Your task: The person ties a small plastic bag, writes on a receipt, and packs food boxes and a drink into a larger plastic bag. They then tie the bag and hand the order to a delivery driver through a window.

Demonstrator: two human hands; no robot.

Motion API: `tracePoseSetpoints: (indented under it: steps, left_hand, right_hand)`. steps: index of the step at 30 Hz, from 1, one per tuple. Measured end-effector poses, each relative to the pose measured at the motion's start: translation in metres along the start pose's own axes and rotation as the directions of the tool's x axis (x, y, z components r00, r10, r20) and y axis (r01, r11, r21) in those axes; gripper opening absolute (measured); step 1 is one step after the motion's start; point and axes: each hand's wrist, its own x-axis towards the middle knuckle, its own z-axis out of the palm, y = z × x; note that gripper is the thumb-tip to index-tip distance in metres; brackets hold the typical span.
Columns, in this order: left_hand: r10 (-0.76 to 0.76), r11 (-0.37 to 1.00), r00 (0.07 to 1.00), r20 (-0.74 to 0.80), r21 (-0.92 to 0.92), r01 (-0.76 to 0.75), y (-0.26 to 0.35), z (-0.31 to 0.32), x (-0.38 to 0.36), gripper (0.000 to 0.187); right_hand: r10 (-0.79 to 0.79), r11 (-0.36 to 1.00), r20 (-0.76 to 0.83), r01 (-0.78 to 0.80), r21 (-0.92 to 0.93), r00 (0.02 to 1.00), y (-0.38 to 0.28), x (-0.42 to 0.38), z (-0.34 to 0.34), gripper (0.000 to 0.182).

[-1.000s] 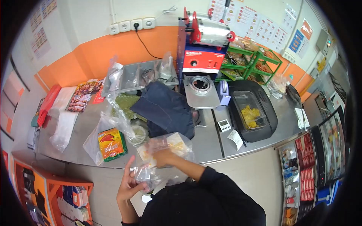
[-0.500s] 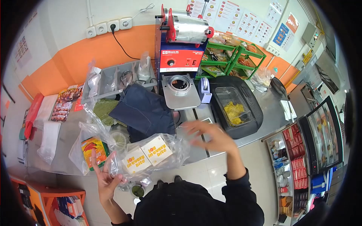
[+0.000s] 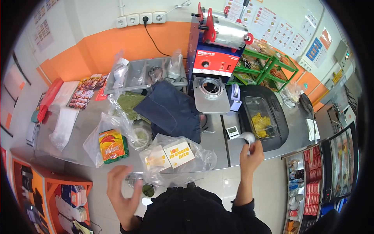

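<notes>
My right hand (image 3: 251, 156) is closed on a shiny, rounded spoon-like utensil (image 3: 248, 137) at the counter's front edge. Close by are a small white digital timer (image 3: 233, 133) and a clear container of yellow food (image 3: 261, 124) on a black appliance. Held over the floor, my left hand (image 3: 122, 191) is open, its fingers apart and slightly blurred, with nothing in it. Beyond it, a clear plastic bag (image 3: 204, 158) lies around two white boxes (image 3: 178, 155) with yellow lettering. To their left, an orange-and-green packet (image 3: 112, 145) sits beside clear plastic.
A red-and-blue cup sealer (image 3: 217, 62) stands at the back, with a purple tape dispenser (image 3: 235, 98) beside it. Dark blue cloth (image 3: 171, 111) and a grey divided tray (image 3: 136, 68) occupy the counter's middle. Green racks (image 3: 269, 70) hold packets at the back right.
My left hand has let go of the plastic and drawn back toward me. The bagged boxes now lie on the counter edge. My right hand has closed on the spoon-like utensil. The view has shifted.
</notes>
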Motion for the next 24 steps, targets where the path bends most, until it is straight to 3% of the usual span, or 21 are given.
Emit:
tracePoseSetpoints:
  steps: [2, 3, 4, 5, 6, 7, 8, 10, 11, 13, 14, 16, 17, 19, 20, 22, 24]
  left_hand:
    - [0.334, 0.913, 0.939, 0.083, -0.275, -0.301, 0.02, 0.0, 0.001, 0.04]
    - [0.494, 0.779, 0.855, 0.158, -0.517, -0.354, 0.026, 0.011, 0.004, 0.032]
    - [0.65, 0.591, 0.739, 0.179, -0.729, -0.344, 0.029, 0.023, 0.005, 0.025]
    - [0.633, 0.666, 0.693, 0.344, -0.698, -0.262, 0.03, 0.029, 0.001, 0.016]
    - [0.597, 0.738, 0.629, 0.498, -0.649, -0.186, 0.03, 0.035, -0.002, 0.012]
    - [0.434, 0.861, 0.636, 0.638, -0.502, -0.085, 0.028, 0.047, 0.0, 0.013]
    - [0.249, 0.944, 0.619, 0.745, -0.329, 0.016, 0.019, 0.062, 0.001, 0.016]
    - [0.095, 0.987, 0.795, 0.599, -0.16, 0.003, -0.026, 0.107, -0.019, 0.019]
    - [0.096, 0.987, 0.798, 0.596, -0.16, 0.001, -0.046, 0.122, -0.025, 0.019]
    - [0.042, 0.999, 0.821, 0.569, -0.019, -0.039, -0.075, 0.136, -0.026, 0.023]
    - [0.046, 0.999, 0.821, 0.57, -0.023, -0.04, -0.081, 0.141, -0.027, 0.023]
    - [-0.006, 1.0, 0.898, 0.441, 0.008, 0.003, -0.083, 0.147, -0.022, 0.027]
    - [-0.002, 1.0, 0.898, 0.439, 0.002, 0.001, -0.085, 0.151, -0.021, 0.027]
    - [-0.456, 0.889, 0.756, 0.469, 0.277, 0.365, -0.09, 0.157, -0.023, 0.033]
    - [-0.459, 0.887, 0.755, 0.467, 0.276, 0.369, -0.104, 0.166, -0.03, 0.033]
    - [-0.317, 0.939, 0.762, 0.564, 0.075, 0.335, -0.126, 0.182, -0.041, 0.04]
    - [-0.394, 0.919, 0.788, 0.473, 0.174, 0.354, -0.111, 0.19, -0.045, 0.041]
  right_hand:
    - [-0.121, 0.968, -0.023, 0.123, 0.219, 0.992, -0.073, -0.016, -0.02, 0.021]
    - [-0.33, 0.894, -0.037, 0.325, 0.309, 0.943, -0.091, -0.032, -0.013, 0.022]
    - [-0.443, 0.822, -0.006, 0.409, 0.397, 0.896, -0.11, -0.054, 0.003, 0.023]
    - [-0.496, 0.814, 0.173, 0.385, 0.435, 0.851, -0.126, -0.075, 0.018, 0.02]
    - [-0.492, 0.862, 0.434, 0.351, 0.366, 0.755, -0.126, -0.104, 0.04, 0.01]
    - [-0.377, 0.918, 0.727, 0.335, 0.212, 0.574, -0.126, -0.127, 0.065, 0.01]
    - [-0.38, 0.917, 0.727, 0.336, 0.215, 0.572, -0.119, -0.147, 0.088, 0.01]
    - [-0.242, 0.952, 0.813, 0.291, 0.094, 0.529, -0.105, -0.171, 0.122, 0.023]
    - [-0.196, 0.958, 0.836, 0.28, 0.053, 0.513, -0.1, -0.177, 0.133, 0.027]
    - [-0.216, 0.976, 0.857, 0.083, 0.201, 0.467, -0.095, -0.174, 0.137, 0.04]
    - [-0.213, 0.977, 0.857, 0.083, 0.197, 0.469, -0.095, -0.171, 0.135, 0.04]
    - [-0.159, 0.986, 0.945, 0.098, 0.136, 0.287, -0.104, -0.149, 0.119, 0.048]
    - [-0.157, 0.986, 0.944, 0.102, 0.132, 0.29, -0.099, -0.152, 0.12, 0.048]
    - [-0.21, 0.965, 0.834, -0.028, 0.26, 0.511, -0.085, -0.165, 0.126, 0.051]
    - [-0.211, 0.965, 0.835, -0.025, 0.26, 0.508, -0.076, -0.166, 0.132, 0.051]
    - [-0.117, 0.903, 0.891, -0.326, 0.28, 0.439, -0.061, -0.162, 0.137, 0.057]
    - [-0.085, 0.927, 0.901, -0.299, 0.228, 0.425, -0.054, -0.155, 0.136, 0.05]
